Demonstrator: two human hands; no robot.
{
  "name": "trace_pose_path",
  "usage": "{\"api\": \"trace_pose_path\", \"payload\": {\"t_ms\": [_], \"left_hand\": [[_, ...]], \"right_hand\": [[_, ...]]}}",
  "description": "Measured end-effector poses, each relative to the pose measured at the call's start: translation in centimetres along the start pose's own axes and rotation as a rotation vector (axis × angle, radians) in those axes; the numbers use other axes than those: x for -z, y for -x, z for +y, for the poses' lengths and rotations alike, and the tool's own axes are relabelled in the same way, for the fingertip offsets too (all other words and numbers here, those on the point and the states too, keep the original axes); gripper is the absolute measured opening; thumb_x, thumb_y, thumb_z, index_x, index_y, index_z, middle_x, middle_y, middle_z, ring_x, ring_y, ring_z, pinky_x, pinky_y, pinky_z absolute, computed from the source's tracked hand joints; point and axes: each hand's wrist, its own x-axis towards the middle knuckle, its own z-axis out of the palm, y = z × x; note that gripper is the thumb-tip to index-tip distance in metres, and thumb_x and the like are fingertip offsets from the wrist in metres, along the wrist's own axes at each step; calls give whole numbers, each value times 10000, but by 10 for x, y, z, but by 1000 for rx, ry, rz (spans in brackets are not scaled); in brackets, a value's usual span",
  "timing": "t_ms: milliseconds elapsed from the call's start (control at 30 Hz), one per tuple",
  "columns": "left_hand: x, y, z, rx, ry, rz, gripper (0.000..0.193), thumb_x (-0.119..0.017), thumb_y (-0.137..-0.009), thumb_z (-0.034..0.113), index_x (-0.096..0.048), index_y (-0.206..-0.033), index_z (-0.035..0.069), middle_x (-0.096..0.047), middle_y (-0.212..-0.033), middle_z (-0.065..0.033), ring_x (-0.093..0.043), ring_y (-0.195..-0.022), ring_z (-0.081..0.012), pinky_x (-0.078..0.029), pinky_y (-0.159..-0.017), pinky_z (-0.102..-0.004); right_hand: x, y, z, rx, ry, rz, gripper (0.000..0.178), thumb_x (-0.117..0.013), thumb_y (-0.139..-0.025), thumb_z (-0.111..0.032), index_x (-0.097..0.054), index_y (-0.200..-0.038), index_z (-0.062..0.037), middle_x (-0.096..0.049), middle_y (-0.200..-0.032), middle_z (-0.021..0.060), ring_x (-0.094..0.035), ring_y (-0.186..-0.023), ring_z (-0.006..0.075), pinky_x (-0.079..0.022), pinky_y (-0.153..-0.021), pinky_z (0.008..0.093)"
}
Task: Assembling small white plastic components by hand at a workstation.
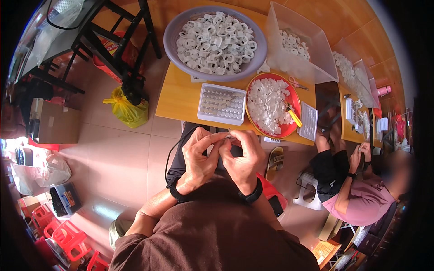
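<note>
My left hand (200,153) and my right hand (243,159) meet in front of my lap, fingertips pinched together. Between them sits a small whitish piece (230,137), mostly covered by the fingers, so its kind does not show. Just beyond, at the table's near edge, stands a white tray (201,116) with rows of small round pale pieces. Right of it is a red round tray (296,97) heaped with small translucent white plastic parts; a yellow-handled tool (295,118) lies across its rim. Behind them a lavender basin (169,47) holds many white ring-shaped plastic parts.
A clear plastic bin (323,54) with white parts stands at the back right. Scissors (297,84) and an emptier white tray (308,121) lie by the red tray. At right, another person (357,198) sits working. Left are a black stool (115,36) and yellow bag (126,108).
</note>
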Motion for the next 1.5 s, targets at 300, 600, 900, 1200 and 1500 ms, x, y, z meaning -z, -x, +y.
{"api": "trace_pose_path", "payload": {"t_ms": [300, 600, 900, 1200, 1500], "left_hand": [[-2, 2, -10, 68, 20, 27, 220, -702, -715, -43, -707, -913, 51, -527, -657, -36, -490, -588, -136, -402, -525, -258], [-5, 1, -12, 100, 78, 14, 223, -687, -724, -51, -704, -924, 46, -515, -650, -32, -489, -601, -125, -404, -541, -249], [-4, -2, -12, 324, 535, -43, 213, -597, -790, -118, -663, -972, -28, -529, -877, -33, -552, -779, -91, -477, -684, -214], [-4, -1, -9, 235, 438, -70, 205, -599, -793, -104, -660, -971, -24, -554, -915, -47, -567, -825, -96, -475, -722, -209], [-3, 0, -9, 206, 430, -74, 207, -577, -782, -114, -657, -954, -30, -566, -919, -59, -576, -826, -110, -486, -747, -226]], "right_hand": [[-2, -3, 6, 9, -41, -30, 240, -639, -669, 68, -590, -896, 5, -575, -783, 112, -609, -650, 234, -491, -571, 316], [0, -6, 13, -163, -243, -103, 214, -657, -689, 80, -608, -883, 3, -584, -789, 88, -639, -676, 177, -513, -608, 267], [12, -6, 16, -408, -509, -197, 168, -655, -778, 55, -608, -934, 16, -615, -884, 50, -645, -763, 121, -529, -678, 245], [6, -1, 19, -475, -601, -150, 130, -608, -797, 76, -593, -917, 29, -571, -888, 34, -620, -787, 100, -516, -694, 217], [9, -2, 14, -478, -642, -163, 138, -609, -788, 92, -591, -913, 37, -568, -907, 39, -617, -795, 99, -516, -697, 216]]}}
